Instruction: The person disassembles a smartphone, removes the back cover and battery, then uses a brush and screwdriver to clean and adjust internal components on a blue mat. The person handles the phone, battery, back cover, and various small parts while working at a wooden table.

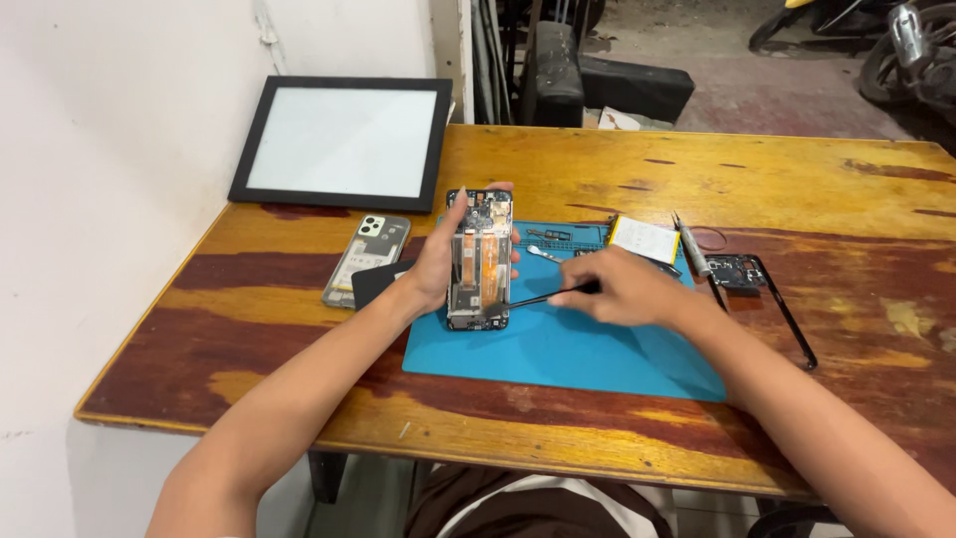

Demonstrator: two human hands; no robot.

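While the left hand (pixel 438 261) props an opened phone (pixel 479 261) upright on the blue mat (pixel 558 349), the right hand (pixel 622 289) pinches a thin black tool (pixel 538 298).
Its tip meets the phone's lower end; pressing too hard there could plausibly tear a ribbon cable or make the phone slip onto the desk (pixel 558 438).

Worn wooden table (pixel 797 189), patchy red-yellow finish. On it: blue work mat (pixel 558 354), black-framed panel (pixel 344 142) at back left, phone back cover (pixel 366 259), black phone frame (pixel 762 289) on right.
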